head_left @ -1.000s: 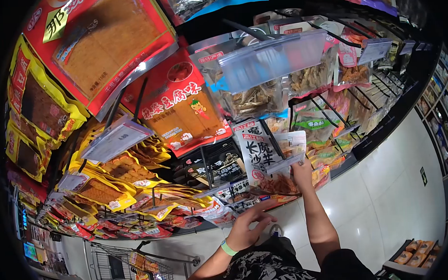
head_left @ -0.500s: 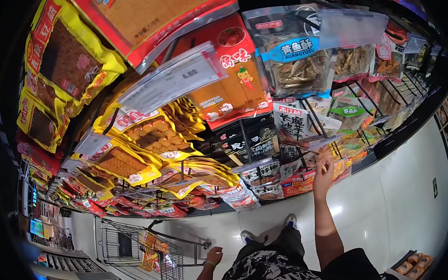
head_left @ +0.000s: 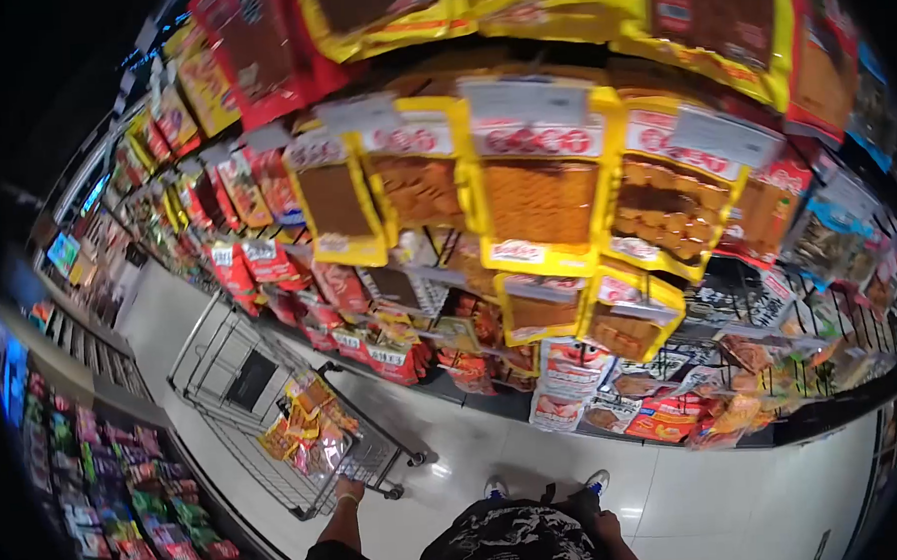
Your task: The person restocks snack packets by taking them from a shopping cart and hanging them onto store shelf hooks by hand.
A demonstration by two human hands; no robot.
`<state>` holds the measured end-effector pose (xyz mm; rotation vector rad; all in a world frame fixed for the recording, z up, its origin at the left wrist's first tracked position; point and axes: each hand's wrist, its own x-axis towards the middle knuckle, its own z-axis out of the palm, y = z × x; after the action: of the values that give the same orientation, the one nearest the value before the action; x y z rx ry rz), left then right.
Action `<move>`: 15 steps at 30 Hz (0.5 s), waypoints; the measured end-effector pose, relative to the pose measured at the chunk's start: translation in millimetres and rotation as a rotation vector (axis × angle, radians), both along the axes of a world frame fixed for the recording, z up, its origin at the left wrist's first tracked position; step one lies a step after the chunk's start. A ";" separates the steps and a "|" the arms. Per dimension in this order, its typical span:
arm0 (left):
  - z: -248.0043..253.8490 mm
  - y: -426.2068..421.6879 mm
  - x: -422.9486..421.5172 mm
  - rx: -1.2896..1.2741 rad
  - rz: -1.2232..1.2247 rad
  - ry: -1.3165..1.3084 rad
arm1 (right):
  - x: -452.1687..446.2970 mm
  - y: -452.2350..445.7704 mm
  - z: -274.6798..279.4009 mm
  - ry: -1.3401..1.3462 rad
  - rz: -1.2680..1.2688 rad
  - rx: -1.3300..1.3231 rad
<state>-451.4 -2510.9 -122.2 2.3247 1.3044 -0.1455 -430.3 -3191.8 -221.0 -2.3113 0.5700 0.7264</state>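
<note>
Seen from above in a supermarket aisle, the left hand [head_left: 349,487], with a band [head_left: 349,499] at its wrist, is at the near edge of a wire shopping cart [head_left: 210,403], too small to tell whether its fingers grip it; inside the cart lie yellow, orange and red snack packets [head_left: 303,426]. The right hand [head_left: 607,526] is beside the person's dark patterned shirt [head_left: 510,543], its finger position unclear, above a pale tiled floor [head_left: 703,489]. Across the top, yellow-edged packets of brown and orange snacks [head_left: 540,201] hang in rows behind price labels [head_left: 526,103], with red packets [head_left: 247,194] to the left.
</note>
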 end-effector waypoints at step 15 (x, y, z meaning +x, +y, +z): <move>25.1 7.9 -1.0 0.219 0.030 -0.161 | 86.4 80.0 128.2 0.255 0.123 0.355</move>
<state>-452.4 -2503.0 -97.2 2.4367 1.3306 0.2006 -343.9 -3111.8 -92.7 -1.9503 0.3745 1.0965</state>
